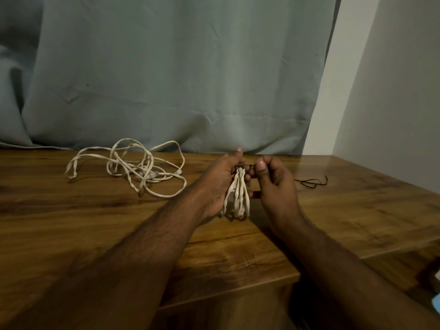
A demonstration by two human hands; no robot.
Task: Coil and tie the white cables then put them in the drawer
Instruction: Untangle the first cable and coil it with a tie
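Cables: one coiled bundle (238,194) gripped by left hand (220,184); right hand (273,184) pinches one tie (247,166).

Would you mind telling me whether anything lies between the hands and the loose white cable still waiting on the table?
Nothing visible does. The loose cable lies in a tangle to the left of the left hand, with only bare tabletop between them. Both hands are busy, though: the left holds the coiled bundle while the right hand pinches a dark tie at its top.

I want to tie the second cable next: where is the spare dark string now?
In the head view, the spare dark string lies on the wooden table, right of the right hand, near the wall.
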